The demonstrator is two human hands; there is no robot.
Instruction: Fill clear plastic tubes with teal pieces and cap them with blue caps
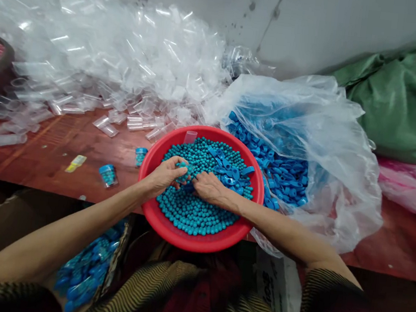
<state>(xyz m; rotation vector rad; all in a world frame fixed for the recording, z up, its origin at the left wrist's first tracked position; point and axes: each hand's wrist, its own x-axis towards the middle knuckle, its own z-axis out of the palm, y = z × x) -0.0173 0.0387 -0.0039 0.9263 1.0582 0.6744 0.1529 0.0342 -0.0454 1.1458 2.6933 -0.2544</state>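
- From my remote seat, I have the fingers of my left hand (pixel 164 175) closed around what looks like a small clear tube of turquoise beads (pixel 182 171), above the left half of the red bowl (pixel 196 245).
- The fingers hide much of that tube; I cannot tell which way its long axis runs.
- My right hand (pixel 211 189) dips to the loose beads (pixel 193 223), just beside the left; its fingertips are hidden, so I cannot tell what they hold.
- An unfilled clear tube (pixel 190 137) leans near the bowl's far rim, its long axis roughly upright.
- Blue pieces (pixel 229 171) lie right of my hands.
- On the worktop (pixel 52 168), a capped container (pixel 110 178) points its blue cap away from me.
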